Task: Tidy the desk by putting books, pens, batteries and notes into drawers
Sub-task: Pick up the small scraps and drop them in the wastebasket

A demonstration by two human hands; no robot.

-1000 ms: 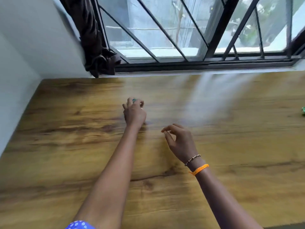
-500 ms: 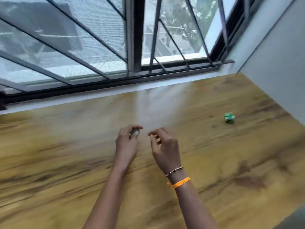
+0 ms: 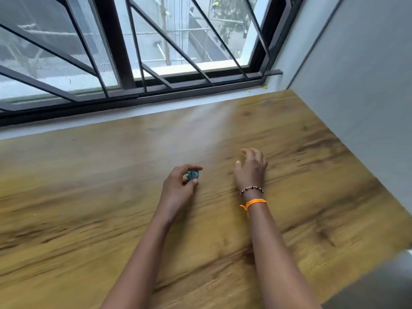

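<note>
Wooden worktop [image 3: 89,197] lies under our arms; our left hand [image 3: 178,188] pinches a small teal thing [image 3: 193,175] just above it, while our right hand [image 3: 250,172] hovers loosely spread, holding nothing.

A room at home: wooden desk [image 3: 111,197] beneath a barred window [image 3: 156,52].

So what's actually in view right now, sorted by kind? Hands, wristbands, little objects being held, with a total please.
Hands: 2, the left hand and the right hand
Wristbands: 2, a beaded bracelet and an orange thread band, both on the right wrist
Small held objects: 1, a blue-green object pinched in the left hand, too blurred to identify
Total: 5, all over the wooden desk
</note>
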